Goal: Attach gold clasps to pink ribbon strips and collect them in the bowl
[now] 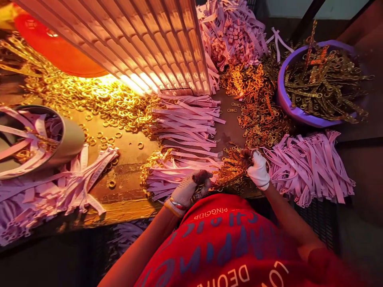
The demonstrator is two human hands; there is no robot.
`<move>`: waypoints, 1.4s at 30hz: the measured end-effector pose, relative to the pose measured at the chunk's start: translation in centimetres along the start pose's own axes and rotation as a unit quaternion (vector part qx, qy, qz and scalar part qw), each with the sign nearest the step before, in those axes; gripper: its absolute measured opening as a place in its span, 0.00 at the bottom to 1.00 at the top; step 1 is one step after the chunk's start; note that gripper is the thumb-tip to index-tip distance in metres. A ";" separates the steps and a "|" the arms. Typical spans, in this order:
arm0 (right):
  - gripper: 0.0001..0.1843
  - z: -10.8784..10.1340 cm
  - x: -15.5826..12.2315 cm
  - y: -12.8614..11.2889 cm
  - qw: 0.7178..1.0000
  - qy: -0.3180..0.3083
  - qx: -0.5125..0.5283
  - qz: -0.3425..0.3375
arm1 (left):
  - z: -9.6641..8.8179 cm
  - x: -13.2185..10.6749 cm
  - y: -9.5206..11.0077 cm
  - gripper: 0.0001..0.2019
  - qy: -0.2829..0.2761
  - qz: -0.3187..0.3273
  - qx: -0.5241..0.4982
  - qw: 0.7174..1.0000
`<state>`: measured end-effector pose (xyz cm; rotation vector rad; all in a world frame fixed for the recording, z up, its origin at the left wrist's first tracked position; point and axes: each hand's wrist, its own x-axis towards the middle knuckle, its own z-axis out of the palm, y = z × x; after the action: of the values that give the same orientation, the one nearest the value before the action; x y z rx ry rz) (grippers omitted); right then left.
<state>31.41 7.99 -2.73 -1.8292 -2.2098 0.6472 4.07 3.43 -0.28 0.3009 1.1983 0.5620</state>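
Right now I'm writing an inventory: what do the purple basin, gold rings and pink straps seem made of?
Purple basin: probably plastic, smooth, with a sheen on its wall. Gold rings: shiny, metal or metal-look plastic, judging by bright glints. Pink straps: matte, perhaps fabric or leatherette; they bend loosely.

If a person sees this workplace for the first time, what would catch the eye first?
Probably the brightly lit gold rings first, heaped left of centre beside the ribbed panel. Next, the purple basin at the upper right, piled with dark braided-looking strips. Then the pink straps spread at the centre, just beyond the gloved left hand.
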 end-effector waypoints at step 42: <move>0.08 -1.6 -0.8 -7.1 0.946 -0.199 -0.068 -0.247 | 1.6 -1.3 0.6 0.18 -0.027 0.048 0.148 0.988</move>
<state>25.97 6.56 2.04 -1.1748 -2.8894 0.8213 5.05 3.28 1.62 0.6241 1.2193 0.4548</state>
